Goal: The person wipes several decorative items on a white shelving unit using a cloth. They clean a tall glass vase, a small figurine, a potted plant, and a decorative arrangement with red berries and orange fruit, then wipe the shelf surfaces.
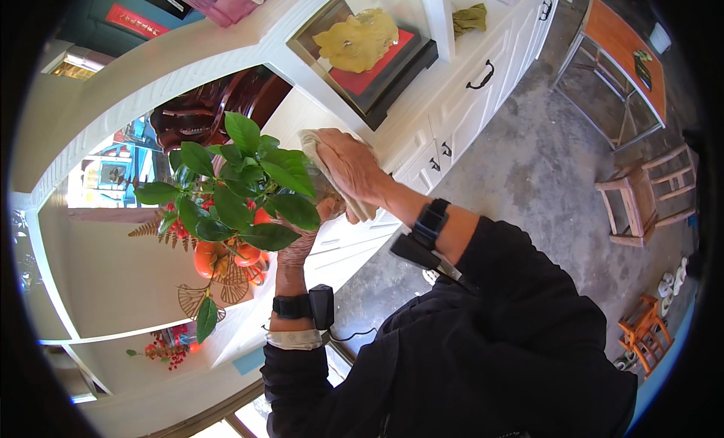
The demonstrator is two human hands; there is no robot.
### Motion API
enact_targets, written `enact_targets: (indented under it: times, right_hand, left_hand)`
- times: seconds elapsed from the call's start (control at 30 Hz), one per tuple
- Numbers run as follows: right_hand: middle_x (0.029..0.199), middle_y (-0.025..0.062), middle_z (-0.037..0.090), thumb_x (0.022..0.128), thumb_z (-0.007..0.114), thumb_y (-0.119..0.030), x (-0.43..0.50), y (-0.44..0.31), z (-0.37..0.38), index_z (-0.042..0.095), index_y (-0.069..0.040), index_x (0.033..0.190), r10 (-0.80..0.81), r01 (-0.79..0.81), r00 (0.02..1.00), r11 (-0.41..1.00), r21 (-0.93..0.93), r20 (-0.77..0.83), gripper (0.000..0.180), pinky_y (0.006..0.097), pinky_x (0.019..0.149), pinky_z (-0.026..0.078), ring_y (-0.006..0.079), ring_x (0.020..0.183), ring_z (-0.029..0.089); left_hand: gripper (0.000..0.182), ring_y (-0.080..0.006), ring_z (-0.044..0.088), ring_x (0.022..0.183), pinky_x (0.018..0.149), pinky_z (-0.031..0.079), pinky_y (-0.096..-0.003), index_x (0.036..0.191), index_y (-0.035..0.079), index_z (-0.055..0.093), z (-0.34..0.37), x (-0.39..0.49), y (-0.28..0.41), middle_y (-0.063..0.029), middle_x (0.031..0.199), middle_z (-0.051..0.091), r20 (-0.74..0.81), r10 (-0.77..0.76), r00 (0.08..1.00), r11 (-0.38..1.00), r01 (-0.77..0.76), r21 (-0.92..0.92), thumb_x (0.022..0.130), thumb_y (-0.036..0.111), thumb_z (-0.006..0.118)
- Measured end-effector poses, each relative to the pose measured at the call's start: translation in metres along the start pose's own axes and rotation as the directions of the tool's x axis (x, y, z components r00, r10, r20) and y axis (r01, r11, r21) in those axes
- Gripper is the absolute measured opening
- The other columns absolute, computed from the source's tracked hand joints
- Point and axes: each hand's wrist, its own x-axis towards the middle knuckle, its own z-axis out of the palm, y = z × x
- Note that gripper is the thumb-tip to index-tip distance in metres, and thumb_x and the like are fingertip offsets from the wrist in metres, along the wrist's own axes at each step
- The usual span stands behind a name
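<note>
A clear vase point(323, 184), partly hidden by leaves and fingers, bears a leafy green arrangement point(235, 195) with red berries and orange fruits point(210, 259). My left hand point(305, 234) grips the vase from the near side, below the leaves. Folded under my right hand point(350, 164) is a pale cloth point(310, 141), pressed against or close beside the vase; the exact contact is hidden. Part of the cloth hangs out below the right palm. Both wrists wear black straps with small devices.
A glass display case point(362, 48) with a gold ornament stands on the white cabinet point(452, 101). A green cloth point(469, 19) lies farther along. Another berry arrangement point(169, 347) is at lower left. An orange-topped table point(625, 48) and wooden chair point(636, 197) stand right.
</note>
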Motion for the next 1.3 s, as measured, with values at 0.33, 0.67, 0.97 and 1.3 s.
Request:
enact_targets:
  times: [0.33, 0.67, 0.97, 1.3]
  right_hand:
    - [0.136, 0.0192, 0.061, 0.088, 0.067, -0.011, -0.056, -0.038, 0.008, 0.058, -0.004, 0.142, -0.41, 0.362, 0.888, 0.903, -0.232, -0.21, 0.056, 0.0527, 0.111, 0.037, 0.0409, 0.122, 0.057]
    - [0.124, 0.0196, 0.068, 0.098, 0.064, -0.02, -0.031, 0.008, -0.002, 0.065, -0.002, 0.124, -0.153, 0.164, 0.978, 0.984, 0.065, -0.141, 0.032, 0.0478, 0.11, 0.043, 0.04, 0.126, 0.058]
    - [0.132, 0.0166, 0.064, 0.092, 0.069, -0.014, -0.044, 0.0, 0.004, 0.064, -0.005, 0.135, -0.25, 0.231, 0.948, 0.966, -0.115, -0.196, 0.044, 0.0465, 0.11, 0.041, 0.037, 0.125, 0.057]
    - [0.128, 0.0167, 0.067, 0.096, 0.063, -0.015, -0.01, -0.021, 0.0, 0.068, -0.007, 0.13, -0.33, 0.334, 0.941, 0.942, 0.042, -0.076, 0.035, 0.0455, 0.109, 0.042, 0.0342, 0.121, 0.06]
  left_hand:
    - [0.083, -0.023, 0.058, 0.121, 0.108, 0.047, -0.037, 0.145, 0.003, 0.049, -0.006, -0.001, -0.03, -0.0078, 0.14, 0.059, -0.03, 0.08, 0.996, 0.995, -0.082, -0.056, 0.078, 0.023, 0.094]
    - [0.099, -0.023, 0.06, 0.111, 0.1, 0.051, -0.037, 0.139, -0.004, 0.049, -0.039, 0.006, -0.006, -0.0123, 0.129, 0.063, 0.078, 0.011, 0.997, 0.996, -0.005, -0.084, 0.067, 0.038, 0.101]
    - [0.089, -0.0257, 0.055, 0.124, 0.11, 0.044, -0.0387, 0.147, -0.002, 0.039, -0.009, -0.012, 0.039, -0.0148, 0.139, 0.054, -0.145, -0.097, 0.985, 0.992, 0.084, -0.091, 0.08, 0.018, 0.094]
    - [0.099, -0.0249, 0.053, 0.124, 0.109, 0.046, -0.0405, 0.148, 0.0, 0.036, -0.004, -0.008, 0.031, -0.0149, 0.142, 0.051, -0.121, -0.146, 0.982, 0.929, 0.094, -0.358, 0.075, 0.024, 0.098]
